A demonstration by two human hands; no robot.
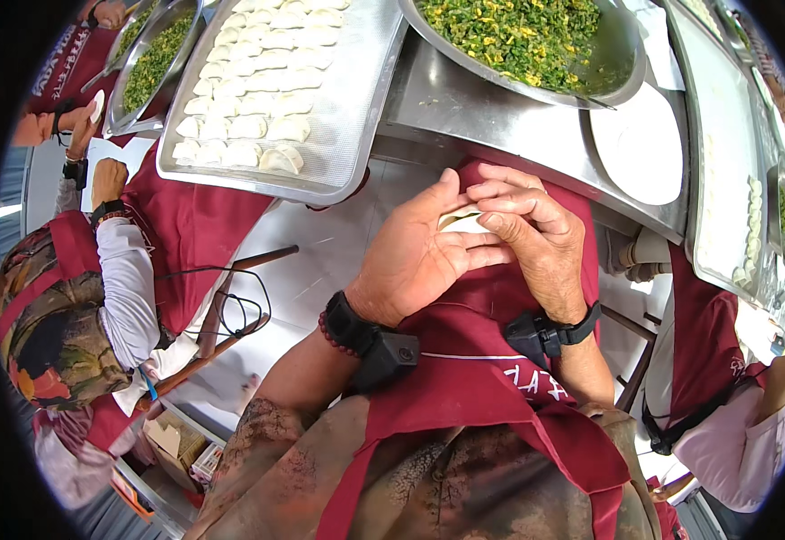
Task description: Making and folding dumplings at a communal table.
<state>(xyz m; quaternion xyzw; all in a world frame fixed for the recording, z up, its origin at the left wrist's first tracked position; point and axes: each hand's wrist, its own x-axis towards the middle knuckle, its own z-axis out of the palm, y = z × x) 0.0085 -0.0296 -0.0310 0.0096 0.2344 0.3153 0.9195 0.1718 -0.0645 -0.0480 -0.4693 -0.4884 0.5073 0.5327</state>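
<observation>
A pale dough wrapper [463, 223] with a sliver of green filling showing lies folded on the fingers of my left hand [419, 250], palm up. From the right, the thumb and fingers of my right hand [534, 229] pinch its edge; part of it is hidden by them. Ahead of my hands stands a steel bowl [527, 91] of chopped green and yellow filling [510, 40], with a utensil handle at its near rim. At the upper left, a perforated metal tray [338, 155] holds rows of shaped dumplings [281, 160].
A round white stack [638, 148], seemingly wrappers, lies on the steel table [473, 115]. Another tray [723, 223] with dumplings is at the right. A co-worker sits at the left near filling bowls [156, 67]; another is at the right. A wooden stool [217, 324] with a black cable stands left.
</observation>
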